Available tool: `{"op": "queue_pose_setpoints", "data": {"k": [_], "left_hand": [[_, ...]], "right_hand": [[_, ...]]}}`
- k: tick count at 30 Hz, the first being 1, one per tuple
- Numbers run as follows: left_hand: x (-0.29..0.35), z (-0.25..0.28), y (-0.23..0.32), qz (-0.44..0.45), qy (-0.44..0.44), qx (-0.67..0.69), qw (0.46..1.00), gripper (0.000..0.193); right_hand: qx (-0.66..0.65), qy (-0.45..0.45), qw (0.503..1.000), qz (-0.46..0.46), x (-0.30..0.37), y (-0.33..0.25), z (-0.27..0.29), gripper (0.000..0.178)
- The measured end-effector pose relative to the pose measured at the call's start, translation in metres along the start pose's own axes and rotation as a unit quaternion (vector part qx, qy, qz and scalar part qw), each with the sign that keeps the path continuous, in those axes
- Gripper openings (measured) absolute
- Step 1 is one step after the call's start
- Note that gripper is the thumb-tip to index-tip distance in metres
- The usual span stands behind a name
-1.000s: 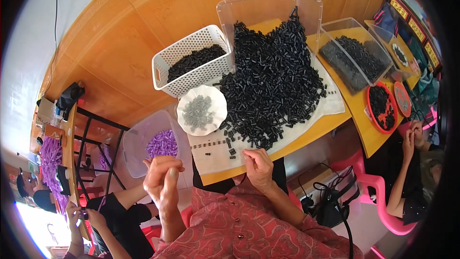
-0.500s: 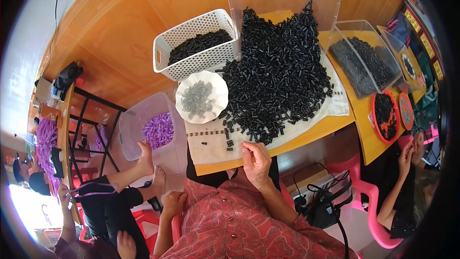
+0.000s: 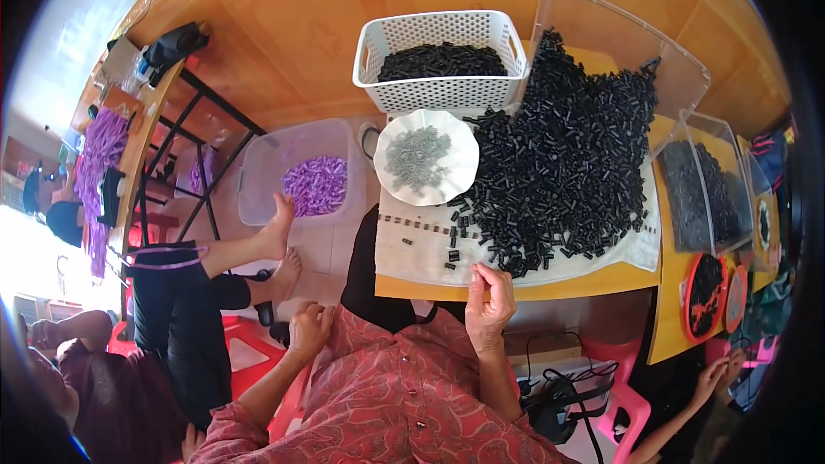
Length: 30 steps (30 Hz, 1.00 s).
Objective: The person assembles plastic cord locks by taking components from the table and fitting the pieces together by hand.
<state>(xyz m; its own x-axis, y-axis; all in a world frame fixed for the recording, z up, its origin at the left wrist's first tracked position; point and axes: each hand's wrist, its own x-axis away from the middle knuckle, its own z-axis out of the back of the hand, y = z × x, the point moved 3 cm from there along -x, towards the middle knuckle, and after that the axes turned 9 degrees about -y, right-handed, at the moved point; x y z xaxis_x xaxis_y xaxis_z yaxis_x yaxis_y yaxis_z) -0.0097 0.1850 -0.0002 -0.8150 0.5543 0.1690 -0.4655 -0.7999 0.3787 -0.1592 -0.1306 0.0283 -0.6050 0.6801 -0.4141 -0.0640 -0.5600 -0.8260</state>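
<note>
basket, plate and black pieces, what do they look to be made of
Basket: probably moulded plastic, matt white, by its evenly perforated walls.
Plate: smooth white, ceramic or plastic; its wavy rim fits either.
Black pieces: likely plastic with a slight sheen, since small highlights show, though rubber is possible.

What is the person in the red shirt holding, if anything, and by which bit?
Nothing shows in the left hand. The right hand is by the table edge; whether its fingertips pinch something tiny, I can't tell.
</note>
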Motion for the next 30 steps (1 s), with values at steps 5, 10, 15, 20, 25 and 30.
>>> {"op": "queue_pose_setpoints", "data": {"k": [5, 10, 15, 20, 25, 30], "left_hand": [[0.002, -0.001, -0.004, 0.054, -0.016, 0.040, 0.998, 0.030], [0.002, 0.001, -0.001, 0.051, -0.012, 0.071, 0.996, 0.029], [0.000, 0.001, 0.000, 0.054, -0.004, 0.122, 0.991, 0.028], [-0.001, -0.004, -0.007, 0.046, -0.038, 0.131, 0.990, 0.028], [-0.004, -0.006, -0.006, 0.052, -0.054, 0.127, 0.989, 0.030], [-0.005, -0.008, -0.009, 0.054, -0.065, 0.132, 0.988, 0.032]], "right_hand": [[0.007, -0.011, 1.000, -0.010, 0.003, 0.001, 0.000, 0.016], [0.008, -0.021, 0.999, -0.027, 0.006, 0.001, 0.000, 0.014], [0.027, -0.011, 1.000, -0.005, 0.007, 0.003, -0.007, 0.016], [0.056, -0.010, 0.998, 0.018, 0.003, -0.004, -0.008, 0.016], [0.068, -0.012, 0.997, 0.020, 0.005, 0.001, -0.009, 0.015], [0.069, -0.010, 0.997, 0.030, 0.005, 0.000, -0.009, 0.015]]}}
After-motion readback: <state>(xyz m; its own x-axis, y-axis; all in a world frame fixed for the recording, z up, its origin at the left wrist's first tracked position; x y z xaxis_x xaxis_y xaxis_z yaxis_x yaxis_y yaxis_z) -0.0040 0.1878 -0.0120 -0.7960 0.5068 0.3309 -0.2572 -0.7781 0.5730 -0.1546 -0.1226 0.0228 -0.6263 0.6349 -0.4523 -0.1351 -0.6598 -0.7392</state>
